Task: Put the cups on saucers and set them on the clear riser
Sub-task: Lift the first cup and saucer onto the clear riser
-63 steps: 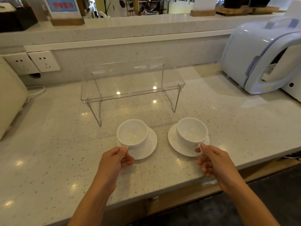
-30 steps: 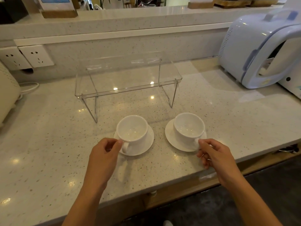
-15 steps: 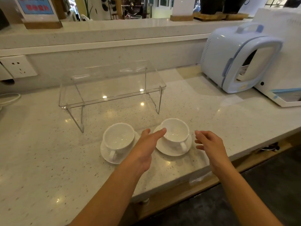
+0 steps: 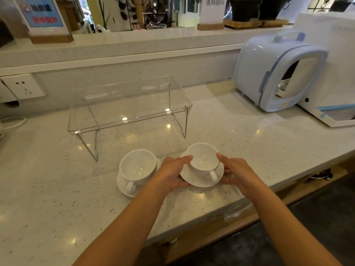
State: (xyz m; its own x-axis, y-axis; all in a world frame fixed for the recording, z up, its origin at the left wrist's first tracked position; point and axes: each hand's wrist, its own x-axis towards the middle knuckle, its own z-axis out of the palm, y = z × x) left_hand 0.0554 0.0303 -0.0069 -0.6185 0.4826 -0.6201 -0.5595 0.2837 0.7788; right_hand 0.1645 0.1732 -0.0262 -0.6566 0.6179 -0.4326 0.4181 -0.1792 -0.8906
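Two white cups stand on white saucers on the speckled counter in front of the clear riser (image 4: 130, 104). The left cup (image 4: 137, 167) sits on its saucer (image 4: 123, 186) with its handle toward me, untouched. My left hand (image 4: 172, 173) and my right hand (image 4: 236, 171) grip opposite edges of the right saucer (image 4: 201, 181). A fingertip of each hand rests against the rim of the right cup (image 4: 203, 160). The riser's top holds nothing.
A pale blue appliance (image 4: 276, 72) and a white machine (image 4: 330, 73) stand at the right. Wall sockets (image 4: 23, 87) and a cable (image 4: 11, 123) are at the left. A raised ledge (image 4: 134, 43) runs behind the riser. The counter's front edge lies just below my hands.
My left hand left the left cup and crossed to the right saucer. Both hands have closed on the right saucer's sides. The view has shifted to the right.
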